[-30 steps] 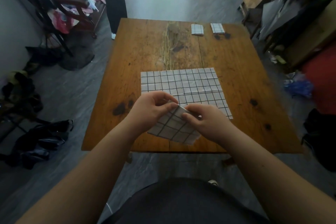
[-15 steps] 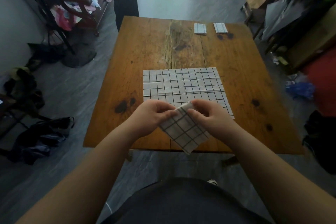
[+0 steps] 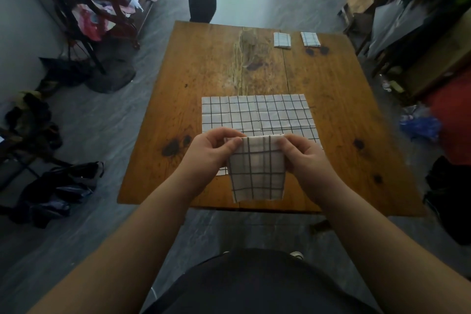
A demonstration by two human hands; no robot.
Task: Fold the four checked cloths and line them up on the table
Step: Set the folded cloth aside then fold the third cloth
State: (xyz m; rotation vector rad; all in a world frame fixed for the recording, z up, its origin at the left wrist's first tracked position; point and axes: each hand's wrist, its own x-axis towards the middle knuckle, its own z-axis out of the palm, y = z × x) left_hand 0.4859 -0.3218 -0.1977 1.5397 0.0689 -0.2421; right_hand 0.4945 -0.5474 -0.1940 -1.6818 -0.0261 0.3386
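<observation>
Fingers of the left hand (image 3: 211,153) and right hand (image 3: 303,158) pinch the top corners of a folded checked cloth (image 3: 257,176) above the table's (image 3: 204,71) near edge; a spread cloth (image 3: 257,115) lies mid-table, two small folded cloths (image 3: 282,40) (image 3: 310,39) at its far edge.

The cloth (image 3: 257,173), tilted cornerwise a second ago, now hangs square with its top edge level. The left hand (image 3: 209,158) and right hand (image 3: 305,158) have drawn apart and pinch the two top corners. The cloth seems raised a little, though that is hard to judge.
</observation>
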